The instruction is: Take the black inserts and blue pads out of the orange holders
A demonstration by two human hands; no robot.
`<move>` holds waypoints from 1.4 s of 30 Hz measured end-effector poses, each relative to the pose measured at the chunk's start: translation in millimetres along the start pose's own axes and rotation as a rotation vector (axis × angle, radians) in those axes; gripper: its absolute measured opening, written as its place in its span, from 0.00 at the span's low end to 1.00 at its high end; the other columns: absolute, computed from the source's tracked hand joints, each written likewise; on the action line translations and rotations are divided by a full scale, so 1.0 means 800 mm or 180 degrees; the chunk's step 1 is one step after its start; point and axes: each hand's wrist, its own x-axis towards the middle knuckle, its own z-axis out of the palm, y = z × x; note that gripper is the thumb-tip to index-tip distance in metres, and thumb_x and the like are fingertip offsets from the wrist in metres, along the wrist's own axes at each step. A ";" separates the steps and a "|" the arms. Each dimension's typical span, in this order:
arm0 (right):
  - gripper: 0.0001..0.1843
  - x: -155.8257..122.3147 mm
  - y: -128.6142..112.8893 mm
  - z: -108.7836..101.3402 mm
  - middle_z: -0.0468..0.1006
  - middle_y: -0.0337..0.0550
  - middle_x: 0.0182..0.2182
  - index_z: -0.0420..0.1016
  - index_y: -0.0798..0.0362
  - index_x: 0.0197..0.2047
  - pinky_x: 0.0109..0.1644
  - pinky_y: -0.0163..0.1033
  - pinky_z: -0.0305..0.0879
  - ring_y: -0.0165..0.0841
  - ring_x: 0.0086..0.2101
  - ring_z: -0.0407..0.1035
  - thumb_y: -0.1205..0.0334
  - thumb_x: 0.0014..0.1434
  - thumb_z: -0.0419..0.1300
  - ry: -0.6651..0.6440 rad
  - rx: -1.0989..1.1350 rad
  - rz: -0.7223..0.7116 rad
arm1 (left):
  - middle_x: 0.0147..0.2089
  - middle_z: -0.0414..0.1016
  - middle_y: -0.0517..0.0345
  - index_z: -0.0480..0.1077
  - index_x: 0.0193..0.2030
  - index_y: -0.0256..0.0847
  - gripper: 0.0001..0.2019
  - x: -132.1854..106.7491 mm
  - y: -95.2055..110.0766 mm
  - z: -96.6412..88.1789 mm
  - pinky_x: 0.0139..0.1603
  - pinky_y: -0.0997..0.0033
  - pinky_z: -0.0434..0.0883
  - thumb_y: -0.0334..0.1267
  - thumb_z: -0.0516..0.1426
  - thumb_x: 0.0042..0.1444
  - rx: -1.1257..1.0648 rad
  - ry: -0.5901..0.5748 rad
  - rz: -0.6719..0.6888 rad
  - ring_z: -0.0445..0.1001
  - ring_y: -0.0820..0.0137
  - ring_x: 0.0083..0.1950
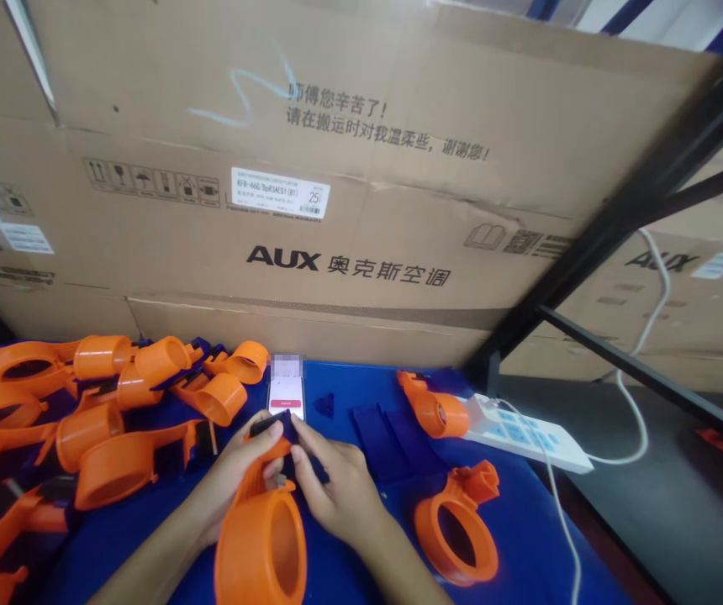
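Observation:
An orange tape dispenser (261,546) is held between my two hands, its large ring towards me. My left hand (235,470) is closed round its head from the left, the thumb lying along a black strip. From the other side my right hand (336,479) pinches a dark blue part (289,427) at the top of the head. How far the fingers wrap underneath is hidden. Just beyond the hands lies a phone (287,391) with a lit screen. A small dark blue piece (324,405) rests right of the phone.
Several orange tape dispensers (115,470) are heaped on the left. Two more orange pieces, one a dispenser body (456,529), lie right, near flat dark blue parts (399,441) and a white power strip (525,437) with cables. A large cardboard box (361,210) stands behind the blue tabletop (166,555).

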 end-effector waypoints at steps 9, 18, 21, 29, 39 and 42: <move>0.32 0.001 0.002 0.004 0.85 0.51 0.38 0.51 0.56 0.77 0.40 0.43 0.79 0.39 0.33 0.80 0.61 0.74 0.50 -0.0002 -0.0322 -0.0171 | 0.32 0.68 0.64 0.69 0.37 0.43 0.14 0.010 -0.009 -0.007 0.36 0.78 0.69 0.49 0.64 0.62 0.1176 0.0145 0.0950 0.67 0.74 0.34; 0.33 0.000 -0.005 -0.002 0.83 0.50 0.33 0.46 0.62 0.78 0.37 0.47 0.80 0.41 0.30 0.77 0.62 0.75 0.45 -0.0225 -0.0461 -0.0208 | 0.29 0.64 0.65 0.65 0.36 0.43 0.14 0.004 -0.005 -0.006 0.29 0.78 0.67 0.49 0.61 0.65 0.1336 -0.0107 0.0877 0.65 0.75 0.28; 0.32 -0.001 -0.006 -0.003 0.82 0.50 0.32 0.50 0.62 0.77 0.39 0.47 0.79 0.40 0.30 0.77 0.61 0.75 0.44 -0.0202 -0.0429 -0.0198 | 0.30 0.64 0.65 0.66 0.35 0.42 0.14 0.004 -0.003 -0.005 0.31 0.80 0.68 0.48 0.62 0.64 0.1272 -0.0084 0.0878 0.65 0.76 0.29; 0.20 0.010 -0.012 -0.019 0.84 0.44 0.33 0.79 0.52 0.43 0.39 0.36 0.73 0.34 0.33 0.80 0.59 0.77 0.46 0.0299 0.0428 0.0530 | 0.21 0.62 0.70 0.68 0.40 0.46 0.16 0.002 0.001 -0.008 0.18 0.80 0.63 0.53 0.65 0.59 0.0625 -0.0100 0.0092 0.59 0.78 0.16; 0.13 0.012 0.038 -0.009 0.78 0.39 0.24 0.75 0.53 0.51 0.30 0.36 0.62 0.36 0.24 0.74 0.68 0.67 0.53 0.0106 -0.0430 0.1583 | 0.23 0.68 0.69 0.70 0.37 0.44 0.16 0.006 -0.001 0.000 0.24 0.74 0.71 0.49 0.69 0.54 0.0608 0.0430 0.0546 0.65 0.77 0.18; 0.22 0.010 0.043 -0.009 0.81 0.42 0.29 0.68 0.56 0.63 0.34 0.37 0.67 0.37 0.28 0.77 0.71 0.67 0.52 0.0239 -0.0337 0.1632 | 0.21 0.66 0.68 0.69 0.39 0.44 0.15 0.008 -0.005 -0.002 0.24 0.73 0.71 0.53 0.64 0.61 0.1109 0.0207 0.0559 0.66 0.74 0.17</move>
